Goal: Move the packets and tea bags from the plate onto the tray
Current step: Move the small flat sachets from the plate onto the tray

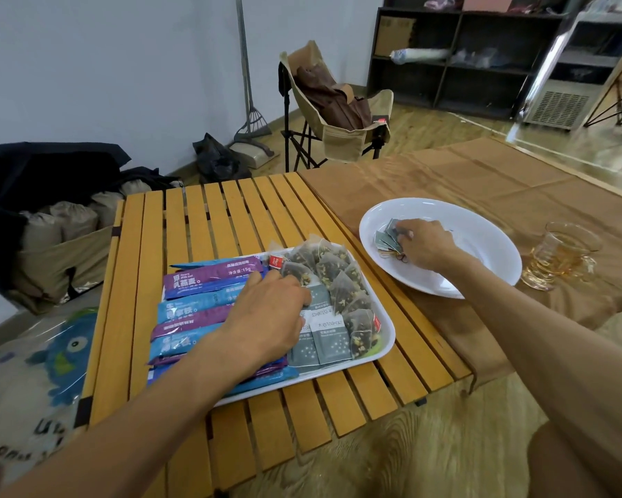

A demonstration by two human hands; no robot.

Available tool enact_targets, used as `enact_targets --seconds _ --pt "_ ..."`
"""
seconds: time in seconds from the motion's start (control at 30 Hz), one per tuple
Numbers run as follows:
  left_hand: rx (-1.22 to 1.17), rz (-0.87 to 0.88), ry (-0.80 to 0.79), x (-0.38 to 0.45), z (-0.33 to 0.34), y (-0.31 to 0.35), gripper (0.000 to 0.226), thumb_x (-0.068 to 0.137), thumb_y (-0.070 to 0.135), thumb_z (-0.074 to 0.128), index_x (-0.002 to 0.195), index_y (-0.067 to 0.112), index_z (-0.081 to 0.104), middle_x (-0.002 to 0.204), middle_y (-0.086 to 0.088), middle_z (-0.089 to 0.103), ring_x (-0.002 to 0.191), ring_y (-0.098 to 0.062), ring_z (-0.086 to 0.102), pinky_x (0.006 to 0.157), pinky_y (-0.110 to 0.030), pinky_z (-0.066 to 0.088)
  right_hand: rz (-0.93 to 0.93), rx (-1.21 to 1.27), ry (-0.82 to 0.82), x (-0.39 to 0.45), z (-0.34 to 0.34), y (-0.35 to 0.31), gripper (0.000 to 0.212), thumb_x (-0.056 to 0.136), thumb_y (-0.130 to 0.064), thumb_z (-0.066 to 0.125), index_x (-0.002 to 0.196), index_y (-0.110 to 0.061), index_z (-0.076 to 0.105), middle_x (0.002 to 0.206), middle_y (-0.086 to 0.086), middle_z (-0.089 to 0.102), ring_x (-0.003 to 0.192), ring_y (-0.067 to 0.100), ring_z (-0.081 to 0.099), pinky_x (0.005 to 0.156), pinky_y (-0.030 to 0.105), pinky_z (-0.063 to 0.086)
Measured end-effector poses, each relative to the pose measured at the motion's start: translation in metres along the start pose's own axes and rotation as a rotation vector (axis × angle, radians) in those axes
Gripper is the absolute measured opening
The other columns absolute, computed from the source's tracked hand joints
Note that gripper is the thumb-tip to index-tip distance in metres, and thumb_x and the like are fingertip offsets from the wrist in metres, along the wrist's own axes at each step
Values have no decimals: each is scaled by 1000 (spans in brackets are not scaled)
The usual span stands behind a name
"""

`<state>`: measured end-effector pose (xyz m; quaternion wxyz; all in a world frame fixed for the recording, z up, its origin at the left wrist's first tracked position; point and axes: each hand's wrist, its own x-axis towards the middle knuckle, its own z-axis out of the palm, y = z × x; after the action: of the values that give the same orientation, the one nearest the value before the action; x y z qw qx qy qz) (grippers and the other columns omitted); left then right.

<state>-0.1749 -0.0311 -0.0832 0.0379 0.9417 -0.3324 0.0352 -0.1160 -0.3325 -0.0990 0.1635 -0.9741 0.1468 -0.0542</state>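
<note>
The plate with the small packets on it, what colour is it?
Plain white, no pattern; the plate shows clearly in the head view.

Slatted wooden table point(208, 224) with brown cloth point(481, 181) beside it. Glass mug point(561, 255) of amber liquid sits on the cloth. Tan folding chair point(338, 113) with brown fabric behind, dark shelving unit point(464, 55) far right, blue plush toy point(68, 350) in plastic at left, beige bags point(61, 224) by wall.
</note>
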Motion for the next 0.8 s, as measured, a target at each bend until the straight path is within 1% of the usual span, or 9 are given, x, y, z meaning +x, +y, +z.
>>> enact_targets --seconds 0.07,0.17,0.3,0.4,0.43,0.5,0.6,0.7,0.8 --pt "22 8 -1 1 1 1 32 96 34 54 127 29 58 129 7 56 118 -16 45 103 -37 32 -37 -74 -19 3 3 -2 38 99 -19 42 130 -26 62 122 11 65 112 36 51 94 48 45" --pt "28 6 -2 1 2 1 33 95 33 55 127 28 58 127 6 56 116 -16 46 102 -37 34 -26 -115 -20 5 -2 -2 41 98 -18 45 137 -24 57 127 10 60 122 36 43 98 48 38" --pt "33 7 2 1 2 2 32 95 32 55 126 27 58 126 6 56 115 -16 46 101 -37 35 -68 -154 -116 5 -4 7 30 97 -25 44 118 -23 66 121 13 61 109 37 48 85 44 43" --pt "24 5 -2 1 1 2 32 95 32 54 126 27 58 125 6 56 115 -16 46 102 -37 34 -10 -178 -80 3 -10 8 38 94 -29 54 131 -24 60 129 13 55 121 36 44 95 46 42" --pt "17 4 -6 1 0 2 32 94 33 54 126 28 58 125 6 56 115 -16 46 102 -37 34 17 -152 -38 1 -13 7 39 92 -28 58 130 -22 60 128 13 55 123 35 43 97 45 41" --pt "-6 -3 -23 1 0 0 33 94 34 55 127 29 58 126 7 56 116 -16 47 103 -38 34 63 -52 56 -4 -15 7 29 88 -22 62 117 -19 66 119 11 61 118 33 47 97 42 41" --pt "-91 -37 -26 3 -6 -2 28 94 32 56 121 29 63 121 7 60 116 -17 50 105 -40 35 140 130 118 -15 -23 5 12 84 -16 60 89 -17 71 92 5 72 96 30 62 93 44 48" --pt "-248 -97 60 7 -19 -4 24 95 28 57 117 27 67 114 6 67 110 -16 56 105 -44 39 126 376 141 -24 -42 -6 7 84 -17 63 78 -15 68 79 2 69 82 24 64 76 37 53" --pt "-496 -140 175 12 -29 -5 17 96 28 58 108 23 69 97 8 69 92 -10 60 93 -41 49 -9 557 73 -45 -56 -40 9 87 -18 69 83 -10 70 77 2 69 70 12 61 60 26 48"
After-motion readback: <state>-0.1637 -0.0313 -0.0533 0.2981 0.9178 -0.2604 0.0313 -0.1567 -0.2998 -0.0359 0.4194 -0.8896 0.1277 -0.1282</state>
